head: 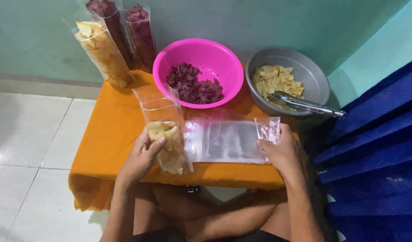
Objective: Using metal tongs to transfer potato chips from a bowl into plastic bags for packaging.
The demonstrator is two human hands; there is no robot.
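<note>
My left hand [143, 157] holds a tall clear plastic bag [164, 127] upright, partly filled with pale yellow chips at its bottom. My right hand [282, 150] rests on the right end of a stack of flat empty clear bags [226, 140] lying on the orange-covered table [112, 130], fingers gripping the crumpled edge. A pink bowl [215, 56] with dark purple chips sits behind the stack. To its right a grey bowl [311, 74] holds yellow chips and metal tongs [306, 104].
Three filled tall bags lean against the green wall at the back left: one of yellow chips [100, 49] and two of purple chips [141, 33]. Blue fabric [376, 148] lies at the right. White floor tiles [26, 134] lie left. My crossed legs sit below the table's front edge.
</note>
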